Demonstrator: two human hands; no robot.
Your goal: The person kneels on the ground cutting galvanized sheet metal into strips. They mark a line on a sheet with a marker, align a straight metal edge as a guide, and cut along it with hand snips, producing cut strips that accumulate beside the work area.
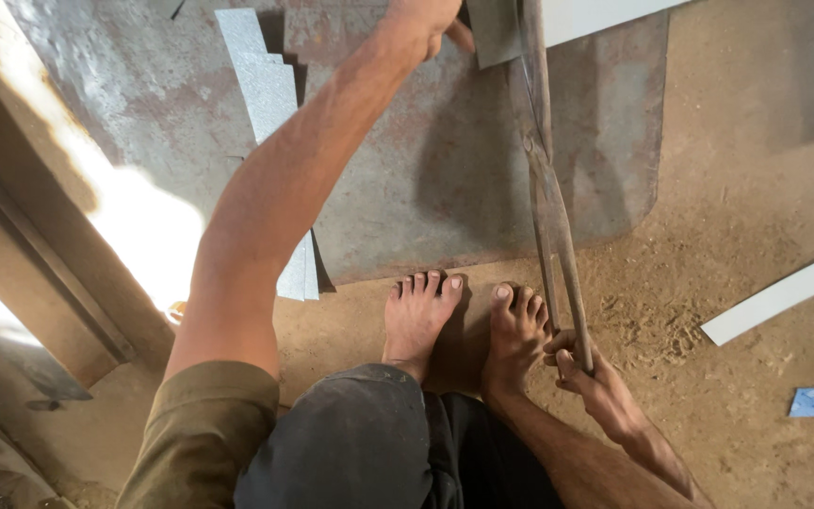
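- The long rusty iron shears (546, 203) run almost straight away from the person, handles low near the bare feet, blades at the top edge of the view, long axis nearly vertical in the picture with a slight lean to the left at the far end.
- The right hand (578, 366) is wrapped shut around the two thin handles, just beside the right foot (515, 335).
- The left hand (426, 24) reaches far forward, well apart from the right, and seems to press or pinch the grey sheet-metal piece (494, 28) right beside the blades; I cannot tell whether it grips it.
- That sheet lies over a worn, stained metal floor plate (445, 170), with a stack of cut grey strips (270, 104) to the left.
- Cut off: the blade tips, the left fingers, most of the sheet.
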